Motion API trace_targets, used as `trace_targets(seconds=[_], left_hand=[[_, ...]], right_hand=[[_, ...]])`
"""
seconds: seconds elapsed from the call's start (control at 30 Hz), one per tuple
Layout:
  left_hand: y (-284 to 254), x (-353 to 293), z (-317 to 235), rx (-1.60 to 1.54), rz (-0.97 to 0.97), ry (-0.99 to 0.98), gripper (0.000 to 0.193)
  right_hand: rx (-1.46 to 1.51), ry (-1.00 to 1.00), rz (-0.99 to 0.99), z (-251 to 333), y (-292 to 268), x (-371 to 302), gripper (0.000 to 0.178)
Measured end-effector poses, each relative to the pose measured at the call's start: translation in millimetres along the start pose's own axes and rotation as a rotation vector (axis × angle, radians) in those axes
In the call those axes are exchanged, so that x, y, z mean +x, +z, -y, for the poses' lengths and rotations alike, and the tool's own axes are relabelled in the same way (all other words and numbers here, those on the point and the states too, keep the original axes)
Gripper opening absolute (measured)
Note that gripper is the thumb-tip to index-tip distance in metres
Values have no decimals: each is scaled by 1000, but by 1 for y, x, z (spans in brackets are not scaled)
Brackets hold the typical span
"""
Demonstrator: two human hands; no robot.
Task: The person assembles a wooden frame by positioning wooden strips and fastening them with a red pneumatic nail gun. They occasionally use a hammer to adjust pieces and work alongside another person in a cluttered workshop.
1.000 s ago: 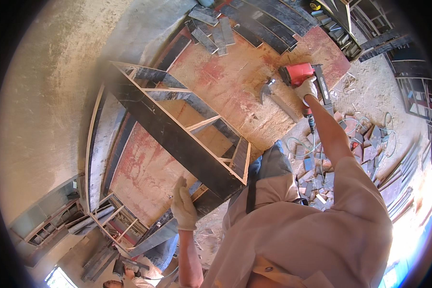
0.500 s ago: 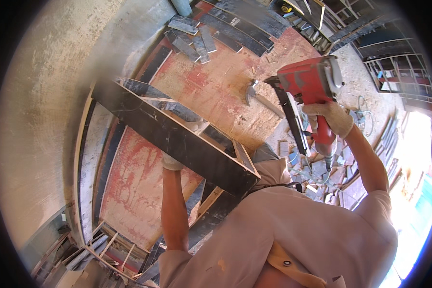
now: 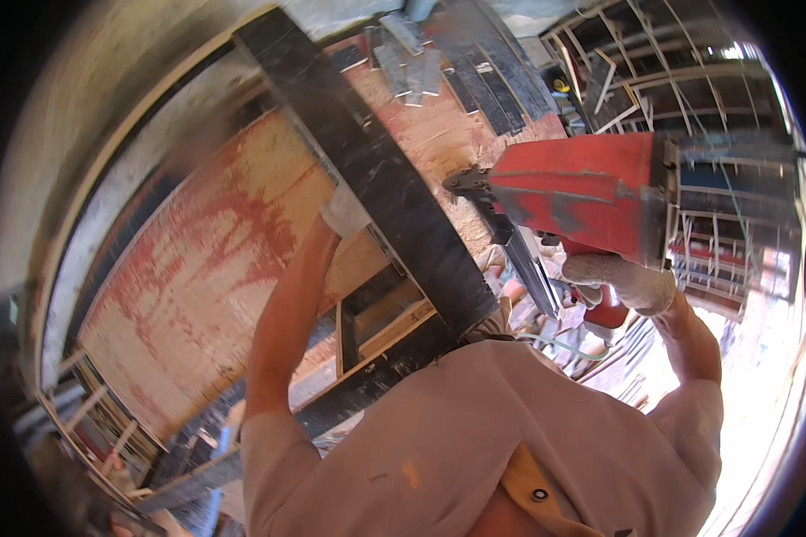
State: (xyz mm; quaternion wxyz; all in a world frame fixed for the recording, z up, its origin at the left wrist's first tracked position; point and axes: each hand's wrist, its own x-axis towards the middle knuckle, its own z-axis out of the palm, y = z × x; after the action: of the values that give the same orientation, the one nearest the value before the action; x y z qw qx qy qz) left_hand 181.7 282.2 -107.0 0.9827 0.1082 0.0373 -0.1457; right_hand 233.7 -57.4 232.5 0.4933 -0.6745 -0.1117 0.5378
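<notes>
In my right hand (image 3: 625, 279), gloved, is a red and black nail gun (image 3: 575, 183), its long dark magazine slanting down toward my body. The fingers are closed round its handle. The gun's nose lies just right of a long black-faced board (image 3: 372, 170). This board forms part of a wooden frame, with a lower dark rail (image 3: 381, 380) and pale short battens joined to it. My left hand (image 3: 345, 213), gloved too, grips the board's left edge. Its fingertips are hidden behind the board.
A red-stained plywood work surface (image 3: 197, 277) lies beneath the frame. Short grey-black offcuts (image 3: 407, 63) and longer dark boards (image 3: 488, 67) rest at the far side. Stacked batten frames (image 3: 716, 242) stand at the right. A pale hose (image 3: 569, 351) hangs below the nail gun.
The frame has turned, so its black face now slopes more steeply. My left hand has moved up and right with it. The nail gun has come closer to the board and tilted.
</notes>
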Motion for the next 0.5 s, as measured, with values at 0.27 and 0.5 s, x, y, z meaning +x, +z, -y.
trace_targets(seconds=[0.27,0.5], left_hand=[[-2,9,11,-124,145,47,47],[-7,14,16,-165,185,71,47]], right_hand=[[-224,121,-264,50,61,29,15],[-300,107,-276,59,69,38,18]])
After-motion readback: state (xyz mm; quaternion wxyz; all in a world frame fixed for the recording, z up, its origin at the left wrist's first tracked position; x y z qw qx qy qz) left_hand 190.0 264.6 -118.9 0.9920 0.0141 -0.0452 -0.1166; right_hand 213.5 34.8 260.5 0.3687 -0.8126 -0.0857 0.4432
